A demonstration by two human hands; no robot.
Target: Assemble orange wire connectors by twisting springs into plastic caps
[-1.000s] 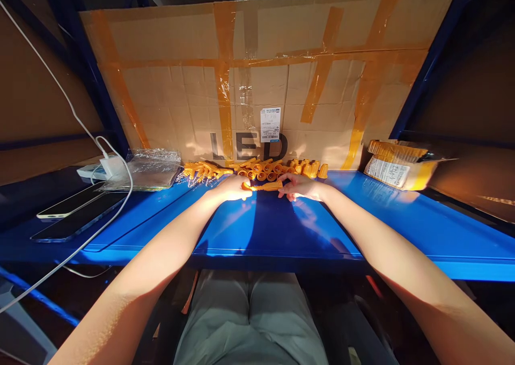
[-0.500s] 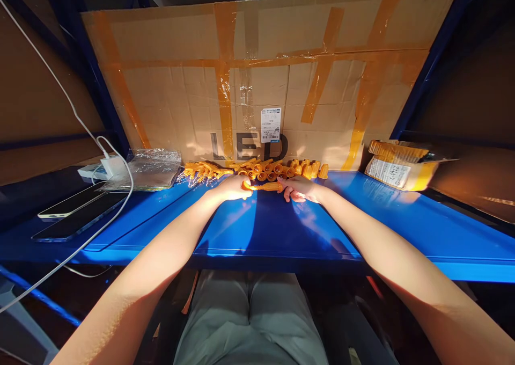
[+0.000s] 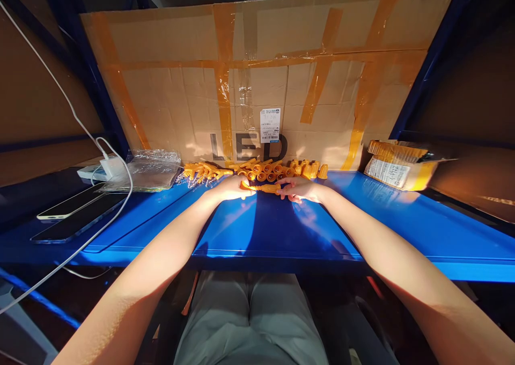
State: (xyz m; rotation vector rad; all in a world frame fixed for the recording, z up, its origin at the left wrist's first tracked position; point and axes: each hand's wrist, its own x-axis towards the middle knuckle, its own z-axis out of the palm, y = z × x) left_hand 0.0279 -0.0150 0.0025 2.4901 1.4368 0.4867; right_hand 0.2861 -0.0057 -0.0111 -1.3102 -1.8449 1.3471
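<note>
Between my two hands lies an orange plastic piece (image 3: 267, 188), held level just above the blue shelf, with a slim left end and a wider, ribbed right end. My left hand (image 3: 235, 188) is closed on the slim end, its fingertips partly hidden. At the wider end my right hand (image 3: 300, 188) grips with thumb and fingers. Right behind them sit several orange plastic cups (image 3: 267, 173), many with round open ends facing me. To their left is a heap of slim orange parts (image 3: 205, 170) with small metal chains (image 3: 197, 180).
The blue shelf (image 3: 161, 231) carries two phones (image 3: 76, 217), a white charger (image 3: 112, 167) with a cable, and clear plastic bags (image 3: 148, 169) at left. At right stands a torn, taped box (image 3: 396, 166). A large cardboard sheet (image 3: 181, 96) forms the back.
The fingers of my right hand have shifted around the wide end of the orange piece. My left hand keeps its hold almost in the same place.
</note>
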